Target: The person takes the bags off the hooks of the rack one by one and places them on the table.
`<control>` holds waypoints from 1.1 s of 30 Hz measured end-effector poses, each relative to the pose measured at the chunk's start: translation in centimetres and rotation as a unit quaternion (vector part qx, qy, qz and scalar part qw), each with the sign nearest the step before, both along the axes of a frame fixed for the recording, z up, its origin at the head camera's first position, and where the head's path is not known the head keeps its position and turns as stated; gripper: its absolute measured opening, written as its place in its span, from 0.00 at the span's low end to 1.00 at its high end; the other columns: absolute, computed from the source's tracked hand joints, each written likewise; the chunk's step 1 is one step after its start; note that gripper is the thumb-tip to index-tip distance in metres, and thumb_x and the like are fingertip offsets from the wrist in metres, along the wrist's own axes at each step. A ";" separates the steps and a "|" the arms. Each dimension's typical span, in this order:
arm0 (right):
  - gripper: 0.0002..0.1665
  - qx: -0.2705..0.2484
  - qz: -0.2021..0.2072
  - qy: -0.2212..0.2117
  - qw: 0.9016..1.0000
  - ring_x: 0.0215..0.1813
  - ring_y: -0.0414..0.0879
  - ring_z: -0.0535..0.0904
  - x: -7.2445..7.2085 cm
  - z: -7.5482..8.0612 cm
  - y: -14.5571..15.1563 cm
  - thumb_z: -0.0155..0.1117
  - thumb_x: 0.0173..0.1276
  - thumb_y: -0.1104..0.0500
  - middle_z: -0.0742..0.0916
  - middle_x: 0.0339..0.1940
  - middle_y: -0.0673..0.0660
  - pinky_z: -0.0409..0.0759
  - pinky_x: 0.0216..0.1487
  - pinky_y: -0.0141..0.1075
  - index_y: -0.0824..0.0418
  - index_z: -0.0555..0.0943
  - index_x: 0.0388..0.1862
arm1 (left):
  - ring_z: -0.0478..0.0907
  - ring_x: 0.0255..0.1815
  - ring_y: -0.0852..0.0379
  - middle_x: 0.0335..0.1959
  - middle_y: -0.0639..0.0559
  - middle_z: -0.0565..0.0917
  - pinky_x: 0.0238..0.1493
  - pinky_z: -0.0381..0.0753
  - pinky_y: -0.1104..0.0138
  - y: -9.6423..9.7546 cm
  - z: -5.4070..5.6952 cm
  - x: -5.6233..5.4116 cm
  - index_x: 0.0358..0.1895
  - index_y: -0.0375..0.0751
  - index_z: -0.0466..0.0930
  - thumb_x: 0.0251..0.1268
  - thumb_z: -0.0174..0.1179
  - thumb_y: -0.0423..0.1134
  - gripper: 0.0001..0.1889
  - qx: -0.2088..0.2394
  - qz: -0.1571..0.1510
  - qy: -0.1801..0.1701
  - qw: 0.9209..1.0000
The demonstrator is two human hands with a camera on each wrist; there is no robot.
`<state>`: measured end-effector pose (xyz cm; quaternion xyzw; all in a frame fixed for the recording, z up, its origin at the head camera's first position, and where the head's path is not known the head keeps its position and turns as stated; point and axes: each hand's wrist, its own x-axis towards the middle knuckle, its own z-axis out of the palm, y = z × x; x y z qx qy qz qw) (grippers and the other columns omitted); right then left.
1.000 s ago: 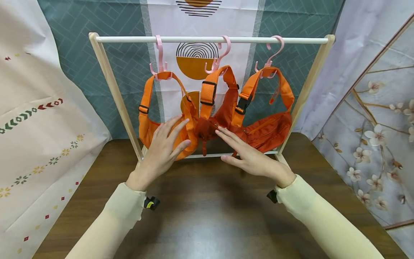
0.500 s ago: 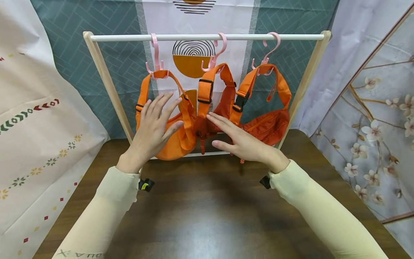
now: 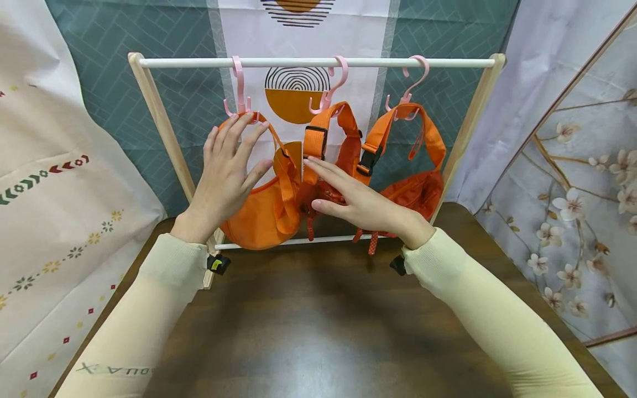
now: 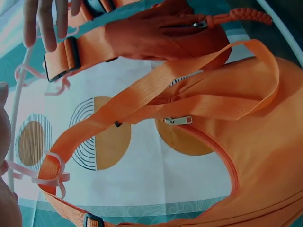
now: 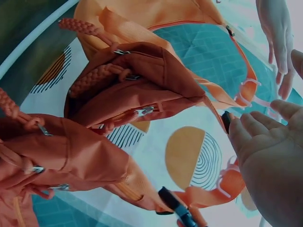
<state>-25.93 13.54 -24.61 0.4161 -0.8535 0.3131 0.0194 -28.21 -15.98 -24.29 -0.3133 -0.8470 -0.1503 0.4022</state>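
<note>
My left hand (image 3: 221,166) is raised with fingers spread before the strap of an orange shoulder bag (image 3: 259,218), fingertips overlapping the strap's top near its pink hook hanger (image 3: 240,83). In the left wrist view, that strap (image 4: 113,104) hangs over the hanger's small hooks, and the hand shows only at the left edge. My right hand (image 3: 363,202) reaches inward, fingers straight, in front of the middle red-orange bag's wide strap (image 3: 314,141). A third, darker orange bag (image 3: 415,193) with a black buckle (image 3: 370,159) hangs to its right, partly behind this hand. Neither hand holds anything.
The bags hang from a white rail (image 3: 189,63) on a wooden-sided rack (image 3: 161,119). Its lower white bar (image 3: 330,239) runs just above the dark wooden table (image 3: 308,320). Patterned cloths (image 3: 562,249) enclose the back and sides.
Both hands have risen, the left one up along the left bag to its strap and hanger. The right hand has shifted up and left across the middle bag. The bags still hang on their hangers.
</note>
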 end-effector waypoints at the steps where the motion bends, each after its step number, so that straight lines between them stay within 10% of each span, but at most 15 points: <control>1: 0.45 0.000 0.001 0.003 1.000 0.84 0.39 0.49 -0.1 0.1 -0.2 0.57 0.81 0.43 0.50 0.87 0.41 0.56 0.81 0.52 0.41 0.47 0.88 | 0.47 0.84 0.45 0.84 0.44 0.54 0.81 0.39 0.45 0.0 0.2 -0.1 0.81 0.49 0.60 0.82 0.49 0.56 0.32 0.001 0.002 -0.001 1.000; 33: 0.48 -0.061 -0.024 -0.003 0.998 0.85 0.39 0.42 -2.6 2.5 -6.0 0.57 0.82 0.45 0.47 0.88 0.47 0.48 0.83 0.44 0.50 0.44 0.88 | 0.48 0.84 0.46 0.82 0.44 0.57 0.82 0.35 0.51 -0.4 7.3 -4.8 0.80 0.47 0.62 0.83 0.48 0.54 0.30 0.022 0.042 0.058 0.997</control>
